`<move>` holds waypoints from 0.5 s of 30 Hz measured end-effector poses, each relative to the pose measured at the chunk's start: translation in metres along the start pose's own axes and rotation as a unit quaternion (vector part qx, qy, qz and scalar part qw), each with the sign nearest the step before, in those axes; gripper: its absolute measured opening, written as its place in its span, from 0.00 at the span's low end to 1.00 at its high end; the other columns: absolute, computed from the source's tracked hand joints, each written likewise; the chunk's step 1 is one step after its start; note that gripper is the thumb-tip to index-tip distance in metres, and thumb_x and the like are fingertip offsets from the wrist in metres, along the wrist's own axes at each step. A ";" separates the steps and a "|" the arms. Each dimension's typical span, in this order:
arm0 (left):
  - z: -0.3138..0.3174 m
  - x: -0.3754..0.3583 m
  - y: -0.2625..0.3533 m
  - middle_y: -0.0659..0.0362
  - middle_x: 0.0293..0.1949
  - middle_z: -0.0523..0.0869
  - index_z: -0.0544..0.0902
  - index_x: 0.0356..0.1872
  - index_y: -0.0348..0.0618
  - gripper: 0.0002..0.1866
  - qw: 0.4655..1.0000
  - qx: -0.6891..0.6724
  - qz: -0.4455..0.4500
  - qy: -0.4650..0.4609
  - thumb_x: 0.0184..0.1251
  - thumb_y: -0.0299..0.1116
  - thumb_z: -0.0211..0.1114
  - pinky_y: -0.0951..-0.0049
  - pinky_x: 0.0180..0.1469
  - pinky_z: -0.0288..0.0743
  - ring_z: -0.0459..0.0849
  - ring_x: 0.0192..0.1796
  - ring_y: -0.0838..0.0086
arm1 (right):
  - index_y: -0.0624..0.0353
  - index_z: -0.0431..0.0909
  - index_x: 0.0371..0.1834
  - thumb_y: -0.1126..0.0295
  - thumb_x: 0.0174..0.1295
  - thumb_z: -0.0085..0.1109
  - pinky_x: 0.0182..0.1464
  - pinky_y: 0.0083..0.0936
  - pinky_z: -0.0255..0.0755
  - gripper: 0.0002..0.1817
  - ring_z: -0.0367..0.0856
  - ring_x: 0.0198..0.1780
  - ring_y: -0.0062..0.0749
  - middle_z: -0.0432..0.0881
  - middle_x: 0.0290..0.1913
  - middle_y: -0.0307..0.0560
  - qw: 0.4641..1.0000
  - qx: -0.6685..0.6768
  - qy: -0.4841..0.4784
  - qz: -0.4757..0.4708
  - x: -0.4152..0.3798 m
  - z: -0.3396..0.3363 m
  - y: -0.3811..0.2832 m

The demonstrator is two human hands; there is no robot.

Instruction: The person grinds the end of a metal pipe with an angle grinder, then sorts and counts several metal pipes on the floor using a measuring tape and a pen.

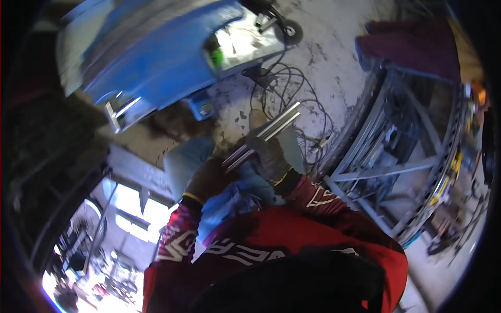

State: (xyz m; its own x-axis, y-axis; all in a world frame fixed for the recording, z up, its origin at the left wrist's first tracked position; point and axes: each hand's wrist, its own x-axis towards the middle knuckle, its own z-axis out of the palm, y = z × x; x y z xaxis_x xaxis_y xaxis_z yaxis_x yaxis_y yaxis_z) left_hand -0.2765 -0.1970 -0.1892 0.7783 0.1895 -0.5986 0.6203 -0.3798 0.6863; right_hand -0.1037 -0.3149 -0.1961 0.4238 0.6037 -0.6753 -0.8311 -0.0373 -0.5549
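Observation:
Two or so shiny metal bars (pixel 284 121) lie side by side, slanting from lower left to upper right in front of my body. My right hand (pixel 269 155) is wrapped round their middle. At the lower left end, my left hand (pixel 211 177) is closed on the same bars, its fingers partly in shadow. Their upper right ends stick out past my right hand. Beneath the hands are my legs, and a blue cloth (pixel 224 208) shows near my lap.
A blue machine (pixel 172 57) stands ahead on the left. Looped black cables (pixel 308 91) lie on the stained floor. At right, a metal frame rack (pixel 386 169) holds long bars, with a dark red cloth (pixel 412 49) over its far end. Bright windows (pixel 135 208) are at lower left.

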 end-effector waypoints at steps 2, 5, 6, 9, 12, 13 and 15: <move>-0.005 0.006 0.000 0.40 0.37 0.86 0.86 0.42 0.40 0.26 0.996 0.050 -0.067 -0.025 0.59 0.56 0.71 0.49 0.46 0.78 0.86 0.42 0.44 | 0.54 0.77 0.43 0.62 0.66 0.66 0.31 0.29 0.77 0.11 0.81 0.32 0.36 0.82 0.37 0.46 0.996 0.060 0.004 0.061 0.004 -0.009 0.022; 0.012 0.021 -0.011 0.38 0.37 0.86 0.86 0.41 0.38 0.27 0.996 0.038 -0.079 -0.019 0.58 0.56 0.71 0.49 0.45 0.77 0.86 0.42 0.44 | 0.54 0.76 0.42 0.64 0.67 0.62 0.32 0.36 0.80 0.08 0.83 0.33 0.39 0.81 0.38 0.49 0.985 0.158 -0.066 -0.006 0.019 -0.033 0.055; 0.014 0.026 -0.013 0.38 0.37 0.86 0.86 0.41 0.38 0.27 0.996 0.051 -0.065 -0.022 0.58 0.56 0.71 0.49 0.45 0.77 0.86 0.42 0.44 | 0.54 0.77 0.42 0.66 0.67 0.60 0.35 0.39 0.81 0.07 0.84 0.35 0.40 0.82 0.40 0.50 0.981 0.174 -0.086 -0.025 0.019 -0.042 0.064; 0.031 0.030 -0.021 0.37 0.37 0.86 0.86 0.43 0.38 0.28 0.995 0.032 -0.058 -0.080 0.57 0.56 0.71 0.49 0.45 0.76 0.86 0.43 0.45 | 0.57 0.77 0.45 0.72 0.67 0.58 0.47 0.45 0.82 0.05 0.84 0.44 0.43 0.82 0.43 0.52 0.961 0.232 -0.134 -0.070 0.018 -0.069 0.090; 0.050 0.023 -0.031 0.37 0.38 0.86 0.87 0.43 0.40 0.28 0.993 0.055 -0.052 -0.090 0.56 0.56 0.72 0.51 0.45 0.76 0.86 0.43 0.46 | 0.59 0.77 0.44 0.75 0.68 0.58 0.48 0.43 0.82 0.05 0.84 0.47 0.43 0.82 0.42 0.50 0.942 0.316 -0.081 -0.081 0.004 -0.076 0.116; 0.057 0.017 -0.030 0.38 0.38 0.86 0.86 0.46 0.40 0.29 0.995 0.067 -0.019 -0.066 0.55 0.56 0.73 0.51 0.46 0.76 0.86 0.44 0.46 | 0.58 0.78 0.43 0.75 0.68 0.57 0.48 0.41 0.82 0.04 0.85 0.46 0.42 0.83 0.41 0.50 0.948 0.299 -0.071 -0.080 -0.003 -0.079 0.119; 0.066 0.004 -0.025 0.38 0.38 0.86 0.85 0.48 0.40 0.29 0.995 0.091 0.024 -0.039 0.54 0.55 0.74 0.52 0.46 0.76 0.86 0.44 0.46 | 0.57 0.79 0.42 0.74 0.69 0.57 0.47 0.39 0.82 0.03 0.85 0.45 0.41 0.83 0.40 0.49 0.952 0.286 -0.066 -0.091 -0.018 -0.083 0.123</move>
State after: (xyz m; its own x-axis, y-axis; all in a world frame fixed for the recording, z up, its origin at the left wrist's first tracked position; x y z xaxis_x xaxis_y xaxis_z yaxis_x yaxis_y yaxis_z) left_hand -0.2951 -0.2464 -0.2361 0.7925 0.0989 -0.6018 0.5492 -0.5449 0.6336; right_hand -0.1836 -0.3960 -0.2923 0.5624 0.6545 -0.5052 -0.8240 0.4940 -0.2773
